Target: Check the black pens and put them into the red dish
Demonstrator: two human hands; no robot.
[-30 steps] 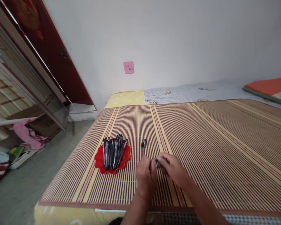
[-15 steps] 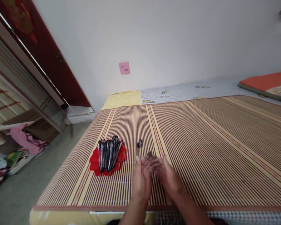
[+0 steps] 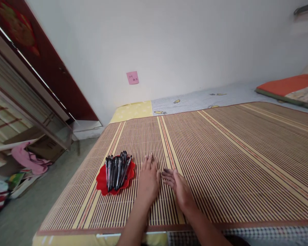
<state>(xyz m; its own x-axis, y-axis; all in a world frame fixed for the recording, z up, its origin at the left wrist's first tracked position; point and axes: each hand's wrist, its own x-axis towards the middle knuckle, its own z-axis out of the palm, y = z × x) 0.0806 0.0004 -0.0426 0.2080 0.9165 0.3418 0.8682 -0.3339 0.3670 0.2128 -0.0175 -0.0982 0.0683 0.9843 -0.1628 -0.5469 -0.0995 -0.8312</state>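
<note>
A red scalloped dish (image 3: 102,182) holding several dark pens (image 3: 116,168) sits on the striped bamboo mat (image 3: 220,153), left of centre. My left hand (image 3: 149,177) lies flat on the mat just right of the dish, fingers stretched forward and open, covering the spot where a small pen part lay. My right hand (image 3: 176,187) rests beside it, palm turned inward, fingers extended and apart, holding nothing visible. The two hands almost touch.
The mat covers a bed whose near edge (image 3: 105,230) runs below my forearms. An orange cushion (image 3: 287,87) lies at the far right. A pink note (image 3: 132,77) sticks to the white wall. Clutter and a pink cloth (image 3: 28,159) lie on the floor at left.
My hands have parted from a pinched pose and flattened. The left hand slid forward over the small dark pen piece, which is no longer visible. The camera shifted slightly right.
</note>
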